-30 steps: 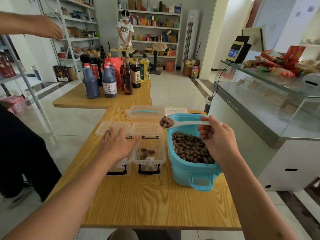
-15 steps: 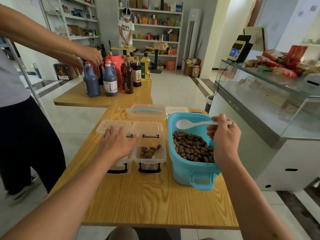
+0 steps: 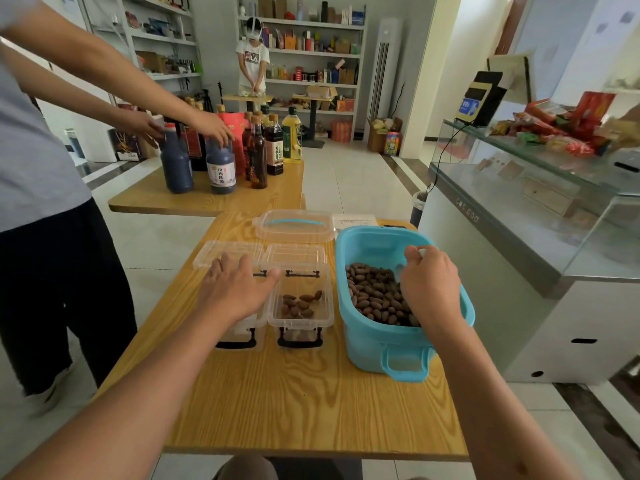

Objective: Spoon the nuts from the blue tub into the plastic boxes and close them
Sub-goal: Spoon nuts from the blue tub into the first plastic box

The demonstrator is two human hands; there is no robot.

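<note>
The person stands at a wooden surface [image 3: 311,393]. The left hand [image 3: 239,289] lies flat with straight, spread fingers on the left plastic box [image 3: 239,336], which is mostly hidden under it. Just beside it, the right plastic box [image 3: 300,308] is open, its lid folded back, and a few nuts [image 3: 300,304] lie on its bottom. The blue tub [image 3: 388,337] stands to the right of both boxes, with many nuts [image 3: 372,297] inside. The right hand [image 3: 429,284] is over the tub with fingers curled around the white spoon [image 3: 400,270], whose bowl dips into the nuts. Behind the boxes a clear lid with a blue handle [image 3: 294,226] lies on the surface. Another person's hands [image 3: 214,128] touch dark bottles [image 3: 220,166] on the further surface
</note>
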